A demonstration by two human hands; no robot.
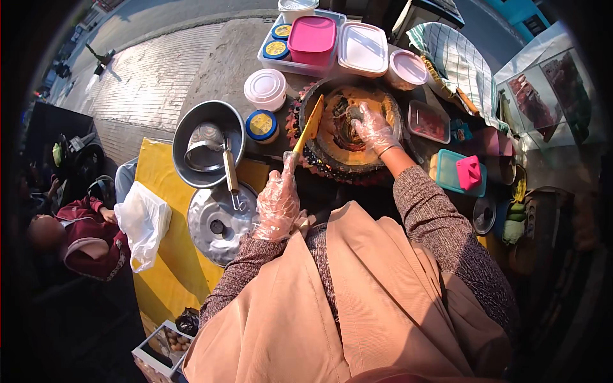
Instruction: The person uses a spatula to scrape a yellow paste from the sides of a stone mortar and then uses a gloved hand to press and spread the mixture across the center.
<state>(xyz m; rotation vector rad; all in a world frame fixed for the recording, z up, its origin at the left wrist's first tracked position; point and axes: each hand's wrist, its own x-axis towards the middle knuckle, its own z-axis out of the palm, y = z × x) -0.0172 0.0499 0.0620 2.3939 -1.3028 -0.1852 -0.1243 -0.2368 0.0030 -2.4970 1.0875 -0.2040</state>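
Observation:
My left hand, in a clear plastic glove, is closed round the handle of a yellow spatula, whose orange-smeared blade points up at the left rim of a large stone mortar. Orange-brown paste coats the inside of the mortar. My right hand, also gloved, reaches in from the right with its fingers wrapped round a dark, rounded pestle end over the paste. Most of the pestle is hidden by the hand.
Left are a metal bowl with a strainer, a metal lid and a white plastic bag. Lidded tubs stand behind the mortar. Containers and a glass case are right. Another person sits far left.

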